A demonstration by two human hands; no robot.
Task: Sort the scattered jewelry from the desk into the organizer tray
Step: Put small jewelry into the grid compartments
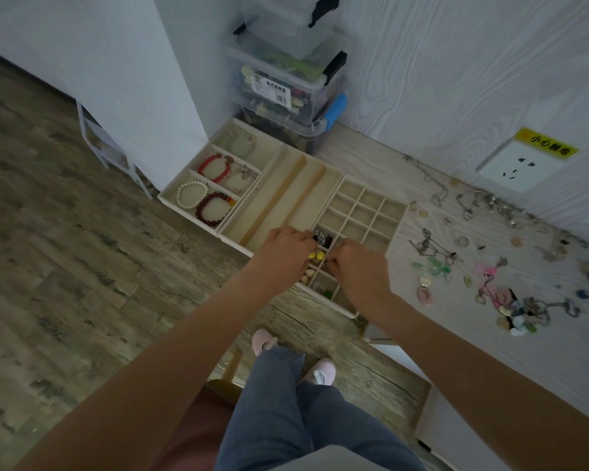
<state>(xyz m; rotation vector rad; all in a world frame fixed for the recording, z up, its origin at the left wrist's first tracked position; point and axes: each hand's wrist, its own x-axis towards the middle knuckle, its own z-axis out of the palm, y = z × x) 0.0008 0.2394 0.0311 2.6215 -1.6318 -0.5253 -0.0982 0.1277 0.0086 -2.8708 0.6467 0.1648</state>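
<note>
1. Hovering over the grid tray [393, 208]: left hand [286, 244] and right hand [356, 263], both curled; contents, if any, can't be told.
2. Scattered jewelry [490, 277] lies right of right hand, w/ tangled chains; snagging likely when lifted.
3. Small pcs could be dropped into the wrong cell beside the yellow beads [315, 255] between hands.

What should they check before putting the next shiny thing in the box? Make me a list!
1. Both hands over the beige grid tray: ok; left hand and right hand are there.
2. Empty squares left in the tray: ok, many.
3. Yellow bead pair sits in its own square: ok.
4. Whether either hand holds anything: cannot tell.
5. Loose jewelry still waits on the pale desk: ok, lots.
</note>
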